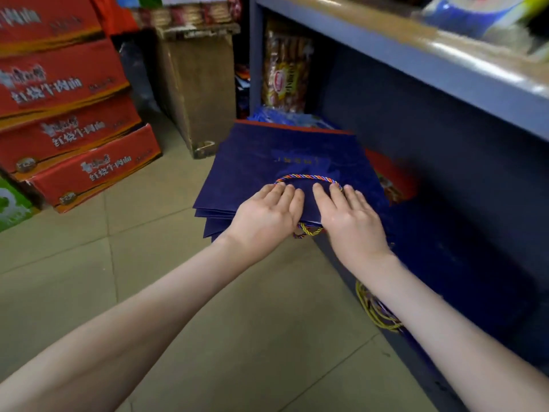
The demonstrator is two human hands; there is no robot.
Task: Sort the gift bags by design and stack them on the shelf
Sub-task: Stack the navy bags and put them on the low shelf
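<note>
**Colour check, bags and surroundings**

Gift bags (285, 156): navy, faint gold print, red strip along the far edge. Cord handle (306, 176): red/blue/yellow twist. Red bag (392, 179): printed pattern, blurred. Cartons (74, 138): red, white lettering, orange band. Shelf (416, 63): grey-blue. Floor tiles (148, 278): beige.

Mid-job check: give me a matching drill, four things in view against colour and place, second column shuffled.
1 gift bags
2 rope handle
3 cartons
4 cardboard box

A red, stacked at left
B navy, under left hand and right hand
C brown, beside shelf post
D multicoloured, on top bag

Pairs: 1-B; 2-D; 3-A; 4-C
</note>
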